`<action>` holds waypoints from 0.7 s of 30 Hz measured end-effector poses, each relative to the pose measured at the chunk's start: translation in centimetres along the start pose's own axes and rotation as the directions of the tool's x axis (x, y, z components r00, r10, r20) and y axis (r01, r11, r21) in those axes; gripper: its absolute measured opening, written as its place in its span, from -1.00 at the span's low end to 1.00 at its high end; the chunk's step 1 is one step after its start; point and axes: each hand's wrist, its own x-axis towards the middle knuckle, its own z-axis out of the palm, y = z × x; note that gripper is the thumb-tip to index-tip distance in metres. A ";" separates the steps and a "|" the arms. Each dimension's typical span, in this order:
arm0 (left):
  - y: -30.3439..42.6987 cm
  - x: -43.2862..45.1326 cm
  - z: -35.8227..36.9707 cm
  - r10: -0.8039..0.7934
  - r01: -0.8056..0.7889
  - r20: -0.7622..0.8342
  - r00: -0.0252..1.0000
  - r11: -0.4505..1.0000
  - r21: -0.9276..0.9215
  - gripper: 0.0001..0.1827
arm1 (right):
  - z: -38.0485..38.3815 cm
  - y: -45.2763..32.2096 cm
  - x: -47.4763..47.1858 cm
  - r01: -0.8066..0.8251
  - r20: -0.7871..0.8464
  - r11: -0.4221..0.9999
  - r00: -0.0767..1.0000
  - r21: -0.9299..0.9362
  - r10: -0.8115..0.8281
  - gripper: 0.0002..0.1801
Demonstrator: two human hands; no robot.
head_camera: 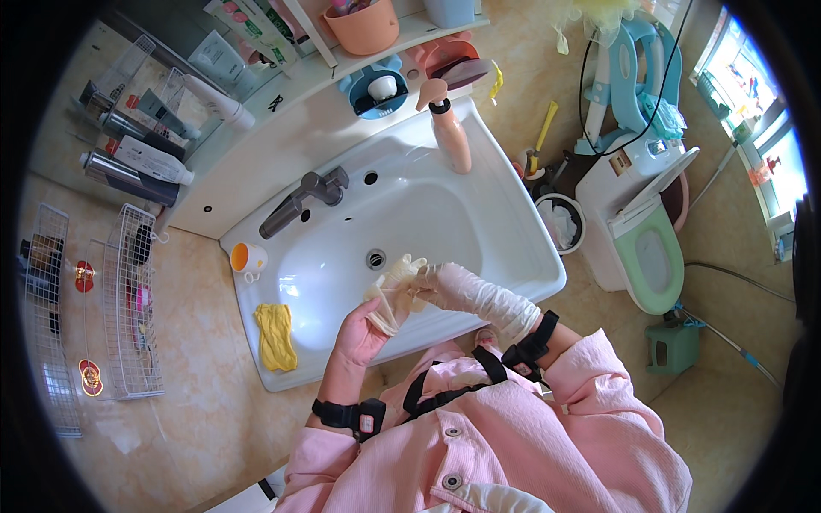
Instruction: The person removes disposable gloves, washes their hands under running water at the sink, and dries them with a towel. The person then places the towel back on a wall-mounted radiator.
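My left hand (362,333) is bare, with thumb and fingers closed on the cuff of a thin white disposable glove (389,301). Another such glove covers my right hand (439,282) and the forearm above it; its fingers pinch the loose glove from the right. Both hands are over the front part of a white ceramic washbasin (442,224), close to its drain (376,259). A folded yellow cloth (276,336) lies on the basin's left rim, below an orange-lined white mug (247,258). The grey faucet (308,195) stands at the back.
A peach pump bottle (452,138) stands on the basin's back right corner. Tubes and bottles crowd the shelf (276,106) behind. Wire baskets (131,308) hang on the left wall. To the right are a waste bin (564,221), a toilet with a green seat (651,256) and a green stool (672,346).
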 end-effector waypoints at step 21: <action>-0.2 0.0 0.0 -0.027 0.034 0.116 0.993 0.998 -0.055 -0.45 | 0.6 1.2 -0.4 -0.330 0.064 0.450 0.857 0.829 0.511 -0.37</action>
